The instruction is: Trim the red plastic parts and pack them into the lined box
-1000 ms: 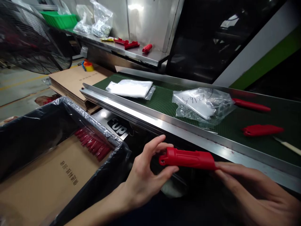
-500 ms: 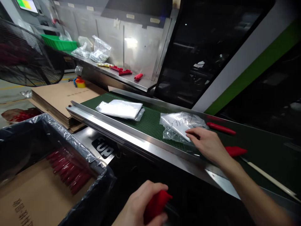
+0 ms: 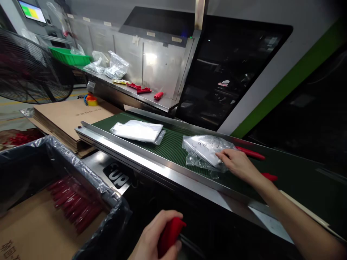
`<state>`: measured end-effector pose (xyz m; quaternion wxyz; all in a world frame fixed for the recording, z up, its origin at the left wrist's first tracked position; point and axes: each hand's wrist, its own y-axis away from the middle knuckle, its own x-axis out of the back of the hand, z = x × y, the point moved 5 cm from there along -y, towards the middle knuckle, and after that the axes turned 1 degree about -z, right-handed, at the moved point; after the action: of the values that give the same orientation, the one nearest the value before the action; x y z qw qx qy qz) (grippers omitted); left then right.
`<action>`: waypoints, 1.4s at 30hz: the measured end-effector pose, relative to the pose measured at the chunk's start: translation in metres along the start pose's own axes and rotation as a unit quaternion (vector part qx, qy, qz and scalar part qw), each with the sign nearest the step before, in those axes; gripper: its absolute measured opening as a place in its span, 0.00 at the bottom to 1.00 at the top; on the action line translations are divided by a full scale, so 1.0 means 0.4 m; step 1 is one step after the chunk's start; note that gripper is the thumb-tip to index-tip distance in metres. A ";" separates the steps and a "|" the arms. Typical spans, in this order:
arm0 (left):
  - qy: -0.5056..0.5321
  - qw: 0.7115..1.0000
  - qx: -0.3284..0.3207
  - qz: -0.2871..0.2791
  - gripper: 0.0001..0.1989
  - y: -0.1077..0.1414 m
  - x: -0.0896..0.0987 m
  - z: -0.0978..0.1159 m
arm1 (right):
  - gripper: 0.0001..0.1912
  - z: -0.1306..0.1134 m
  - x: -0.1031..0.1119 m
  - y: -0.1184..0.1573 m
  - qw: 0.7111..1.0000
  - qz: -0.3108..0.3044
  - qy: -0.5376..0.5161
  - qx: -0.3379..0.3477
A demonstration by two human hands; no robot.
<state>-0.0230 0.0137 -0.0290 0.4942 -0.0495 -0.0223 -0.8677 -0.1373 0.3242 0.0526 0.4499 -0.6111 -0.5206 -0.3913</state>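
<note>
My left hand (image 3: 159, 234) is wrapped around a red plastic part (image 3: 170, 233) at the lower middle, in front of the conveyor. Its pointed end sticks out between thumb and fingers, and the rest is hidden. Over the green belt, my right hand (image 3: 235, 162) pinches the right edge of a clear plastic bag (image 3: 202, 150) with handwriting on it. Just behind that hand lies a long red part (image 3: 252, 153). A second red part (image 3: 269, 176) shows partly past my wrist. A thin pale stick (image 3: 303, 209) lies beyond my forearm.
A stack of white plastic bags (image 3: 137, 130) lies farther left on the belt (image 3: 173, 144), inside metal rails. Left is a lined box (image 3: 114, 206) with several red parts (image 3: 76, 206). Flat cardboard (image 3: 62, 113), a fan (image 3: 27, 68) and a metal shelf (image 3: 162, 104) stand behind.
The view has shifted slightly. My right thumb and finger have come together on the bag's edge. My left hand still holds the red part, slightly farther left in view.
</note>
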 end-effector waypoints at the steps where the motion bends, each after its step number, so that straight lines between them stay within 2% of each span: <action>1: 0.025 1.000 0.016 0.010 0.20 -0.013 -0.001 0.006 | 0.22 -0.007 0.011 0.013 1.000 0.004 -0.021 -0.011; 5: 0.177 0.983 0.043 0.028 0.18 -0.090 -0.027 0.069 | 0.25 -0.082 0.035 0.105 0.993 0.019 -0.109 -0.037; 8: 0.312 0.949 0.039 0.035 0.24 -0.140 -0.060 0.130 | 0.26 -0.173 0.030 0.197 0.986 0.020 -0.160 -0.039; 10: 0.363 0.930 0.031 0.051 0.27 -0.151 -0.075 0.157 | 0.24 -0.232 0.019 0.258 0.981 0.011 -0.194 -0.025; 14: 0.345 0.936 0.023 0.070 0.24 -0.119 -0.087 0.163 | 0.21 -0.297 -0.017 0.352 0.962 -0.008 -0.274 0.005; 19: 0.282 0.954 0.071 0.068 0.19 -0.059 -0.083 0.127 | 0.22 -0.287 -0.060 0.409 0.949 0.037 -0.308 -0.052; 22: 0.252 0.962 0.089 0.049 0.18 -0.042 -0.082 0.118 | 0.19 -0.292 -0.055 0.424 0.957 0.076 -0.280 -0.028; 24: 0.234 0.967 0.095 0.030 0.19 -0.036 -0.080 0.116 | 0.15 -0.298 -0.056 0.427 0.956 0.028 -0.290 -0.017; 27: 0.223 0.970 0.096 0.002 0.21 -0.031 -0.078 0.115 | 0.09 -0.314 -0.069 0.437 0.932 -0.120 -0.341 0.011; 28: 0.225 0.969 0.099 -0.010 0.22 -0.029 -0.080 0.114 | 0.08 -0.317 -0.070 0.442 0.922 -0.152 -0.356 0.021; 30: 0.227 0.968 0.100 -0.038 0.23 -0.027 -0.086 0.111 | 0.10 -0.313 -0.071 0.452 0.911 -0.169 -0.376 0.009; 31: 0.221 0.969 0.095 -0.052 0.23 -0.026 -0.089 0.109 | 0.12 -0.305 -0.072 0.456 0.912 -0.154 -0.380 -0.013; 33: 0.171 0.981 0.071 -0.064 0.22 -0.027 -0.093 0.107 | 0.13 -0.283 -0.069 0.465 0.926 -0.083 -0.364 -0.062; 35: 0.058 0.997 0.036 -0.040 0.17 -0.031 -0.089 0.105 | 0.10 -0.273 -0.062 0.477 0.947 0.006 -0.314 -0.064; 37: -0.051 0.999 0.007 0.006 0.15 -0.037 -0.082 0.106 | 0.06 -0.282 -0.059 0.488 0.966 0.056 -0.250 -0.013; 39: -0.103 0.994 -0.010 0.035 0.15 -0.042 -0.080 0.110 | 0.03 -0.299 -0.057 0.497 0.976 0.074 -0.200 0.052; 42: -0.139 0.989 -0.038 0.026 0.21 -0.039 -0.090 0.124 | 0.10 -0.312 -0.029 0.508 0.971 0.131 -0.179 0.086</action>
<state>-0.0149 0.0567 0.0164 0.5062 -0.1890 -0.0560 -0.8396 0.0606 0.1906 0.0485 0.4477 -0.6930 -0.5399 -0.1667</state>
